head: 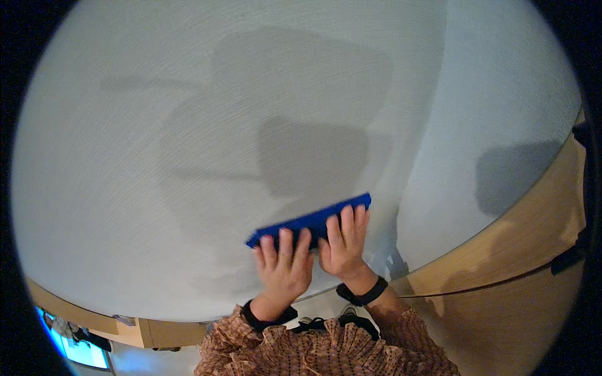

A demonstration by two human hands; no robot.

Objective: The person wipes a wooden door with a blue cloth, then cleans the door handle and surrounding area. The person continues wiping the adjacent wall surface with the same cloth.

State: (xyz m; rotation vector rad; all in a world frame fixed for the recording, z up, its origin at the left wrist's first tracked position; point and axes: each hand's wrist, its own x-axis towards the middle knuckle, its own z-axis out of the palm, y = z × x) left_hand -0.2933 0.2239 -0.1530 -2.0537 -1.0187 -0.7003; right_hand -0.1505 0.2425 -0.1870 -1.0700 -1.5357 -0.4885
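Note:
A long, narrow blue bar (310,222), its exact kind not clear, lies slantwise over a large pale grey fabric-like surface (141,155), its right end farther from me. My left hand (284,270) rests on the bar's left part with fingers spread over it. On the right part are the fingers of my right hand (343,242). Both thumbs are close to each other near the bar's middle. Each wrist wears a black band. The underside of the bar is hidden, so its contact with the surface cannot be told.
Light wooden panels (489,254) border the grey surface at the right, with another wooden edge (174,332) at the lower left. A bright screen-like panel (84,350) shows at the lower left rim. Shadows fall across the surface. A shoe (349,310) shows below my wrists.

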